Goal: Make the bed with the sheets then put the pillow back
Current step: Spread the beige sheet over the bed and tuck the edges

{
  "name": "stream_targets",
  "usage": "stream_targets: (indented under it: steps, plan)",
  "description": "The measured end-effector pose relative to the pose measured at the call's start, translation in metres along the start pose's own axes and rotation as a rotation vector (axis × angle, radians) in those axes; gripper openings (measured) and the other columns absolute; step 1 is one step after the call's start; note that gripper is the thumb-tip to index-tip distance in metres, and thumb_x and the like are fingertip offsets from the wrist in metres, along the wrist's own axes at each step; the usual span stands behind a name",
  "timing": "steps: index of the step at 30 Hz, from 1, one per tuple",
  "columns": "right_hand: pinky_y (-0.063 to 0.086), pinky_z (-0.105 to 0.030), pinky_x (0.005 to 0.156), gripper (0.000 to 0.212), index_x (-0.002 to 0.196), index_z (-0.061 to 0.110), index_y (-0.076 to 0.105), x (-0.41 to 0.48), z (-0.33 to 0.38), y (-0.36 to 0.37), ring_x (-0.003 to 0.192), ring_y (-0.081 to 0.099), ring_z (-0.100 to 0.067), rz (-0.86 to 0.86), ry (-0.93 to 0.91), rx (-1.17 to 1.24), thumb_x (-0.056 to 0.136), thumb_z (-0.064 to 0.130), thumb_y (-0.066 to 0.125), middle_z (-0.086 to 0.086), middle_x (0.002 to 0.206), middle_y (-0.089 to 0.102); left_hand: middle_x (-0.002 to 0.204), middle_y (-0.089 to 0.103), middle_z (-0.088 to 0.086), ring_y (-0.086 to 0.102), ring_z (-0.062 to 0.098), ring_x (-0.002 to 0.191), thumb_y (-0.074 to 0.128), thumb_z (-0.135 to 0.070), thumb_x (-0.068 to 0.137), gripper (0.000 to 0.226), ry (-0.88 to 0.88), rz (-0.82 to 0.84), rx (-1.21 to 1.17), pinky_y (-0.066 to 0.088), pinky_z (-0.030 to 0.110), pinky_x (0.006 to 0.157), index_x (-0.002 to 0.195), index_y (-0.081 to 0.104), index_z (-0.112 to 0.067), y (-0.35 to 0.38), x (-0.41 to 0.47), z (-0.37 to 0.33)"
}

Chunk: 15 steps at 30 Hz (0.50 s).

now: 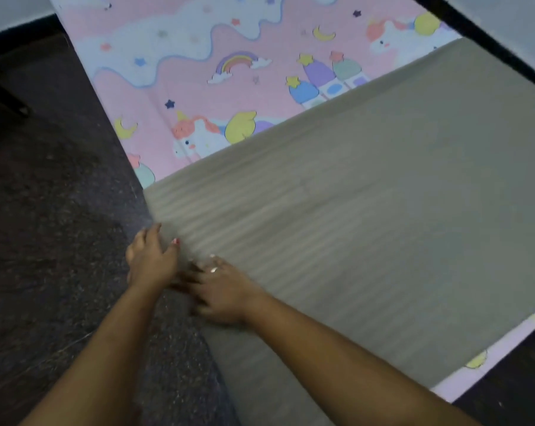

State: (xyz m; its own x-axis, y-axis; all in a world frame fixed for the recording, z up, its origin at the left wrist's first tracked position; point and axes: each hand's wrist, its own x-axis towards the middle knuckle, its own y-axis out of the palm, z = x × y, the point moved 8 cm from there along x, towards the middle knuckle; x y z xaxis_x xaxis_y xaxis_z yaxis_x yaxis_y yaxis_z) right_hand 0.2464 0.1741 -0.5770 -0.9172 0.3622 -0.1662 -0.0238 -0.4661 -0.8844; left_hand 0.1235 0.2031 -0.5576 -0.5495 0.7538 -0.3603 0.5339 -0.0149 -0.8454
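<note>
A grey striped sheet (367,226) lies spread over the near part of a pink mattress with unicorn and rainbow prints (229,75). The mattress lies on the floor. My left hand (150,259) rests at the sheet's left edge, fingers spread, where the sheet meets the carpet. My right hand (220,287) lies flat on the sheet just beside it, fingers apart and blurred by motion. Neither hand grips anything that I can see. No pillow is in view.
Dark carpet (50,226) covers the floor left of the mattress. A dark skirting and a pale wall (506,23) run along the far right side. A dark object (4,96) stands at the far left.
</note>
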Motion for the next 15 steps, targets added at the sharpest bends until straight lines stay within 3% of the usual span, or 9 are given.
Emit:
stream_targets:
  steps: [2, 5, 9, 12, 15]
  plan:
    - [0.028, -0.047, 0.112, 0.058, 0.139, 0.015, 0.048, -0.020, -0.060, -0.031, 0.136, 0.039, -0.033, -0.180, 0.179, 0.131, 0.090, 0.047, 0.045, -0.013, 0.144, 0.046, 0.155, 0.023, 0.012, 0.016, 0.031, 0.143, 0.049, -0.033, 0.096, 0.054, 0.020, -0.002, 0.020, 0.017, 0.042, 0.114, 0.146, 0.033, -0.016, -0.011, 0.021, -0.008]
    - [0.027, -0.045, 0.112, 0.072, 0.140, 0.009, 0.045, -0.089, -0.193, -0.076, 0.136, 0.038, -0.035, -0.425, 0.697, 0.099, 0.086, 0.053, 0.026, -0.016, 0.145, 0.044, 0.153, 0.026, 0.010, 0.018, 0.032, 0.141, 0.050, -0.036, 0.096, 0.056, 0.068, -0.010, 0.040, 0.021, 0.047, 0.113, 0.145, 0.033, -0.016, -0.018, 0.055, -0.027]
    - [0.013, -0.047, 0.117, 0.064, 0.152, 0.023, 0.018, -0.183, -0.299, -0.086, 0.147, 0.011, -0.028, -0.307, 1.218, -0.026, 0.097, 0.054, 0.024, -0.006, 0.160, 0.015, 0.153, 0.027, 0.009, 0.019, 0.032, 0.140, 0.054, -0.041, 0.093, 0.062, 0.121, 0.010, 0.067, 0.024, 0.051, 0.111, 0.145, 0.031, -0.017, -0.010, 0.104, -0.050]
    - [0.006, -0.049, 0.118, 0.066, 0.153, 0.029, 0.008, -0.178, -0.302, -0.069, 0.147, 0.003, -0.030, -0.247, 1.356, 0.005, 0.096, 0.059, 0.023, -0.004, 0.161, 0.004, 0.142, 0.036, 0.011, 0.031, 0.033, 0.131, 0.059, -0.044, 0.089, 0.053, 0.181, 0.028, 0.145, 0.034, 0.051, 0.104, 0.131, 0.046, -0.015, -0.002, 0.128, -0.060]
    - [0.008, -0.051, 0.115, 0.069, 0.152, 0.031, 0.014, -0.090, -0.248, -0.054, 0.146, 0.010, -0.034, -0.295, 1.260, -0.056, 0.091, 0.063, 0.013, -0.007, 0.160, 0.012, 0.129, 0.044, 0.014, 0.041, 0.034, 0.119, 0.055, -0.043, 0.092, 0.036, 0.267, 0.033, 0.231, 0.042, 0.049, 0.097, 0.112, 0.058, -0.013, -0.005, 0.138, -0.061]
